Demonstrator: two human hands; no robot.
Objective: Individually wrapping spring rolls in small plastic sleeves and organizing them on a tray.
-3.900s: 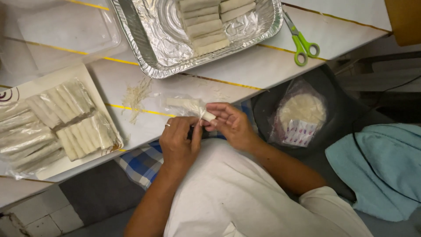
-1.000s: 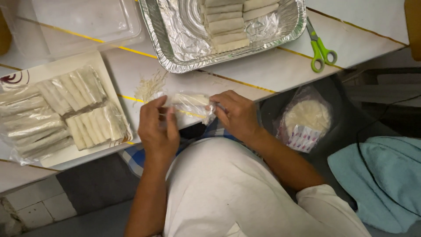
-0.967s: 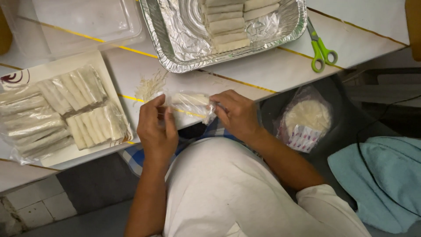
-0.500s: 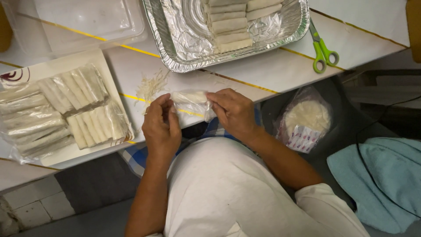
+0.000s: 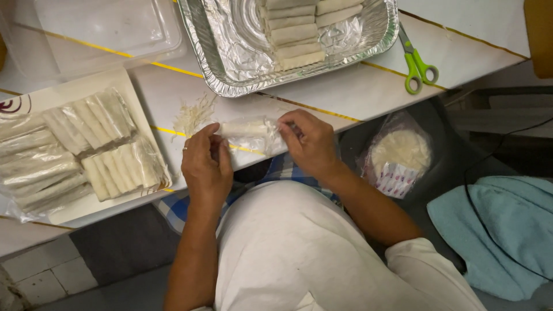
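On a white counter point(image 5: 173, 98), the left hand point(image 5: 206, 164) and right hand point(image 5: 308, 141) pinch one pale roll point(image 5: 245, 129) in clear wrap between them. Finished rolls fill part of the far foil tray point(image 5: 230, 52); wrapped ones wait on the left board point(image 5: 69, 98).

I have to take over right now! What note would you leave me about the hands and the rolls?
Left hand: grip on the left end of one pale roll, at the table edge.
Right hand: pinching the clear wrap at the roll's right end.
Done: a row of rolls lies in the foil tray; wrapped bundles sit on the white tray at left.
Left: this roll is not yet closed up in its wrap.
Nearby: green scissors, a small heap of shreds.
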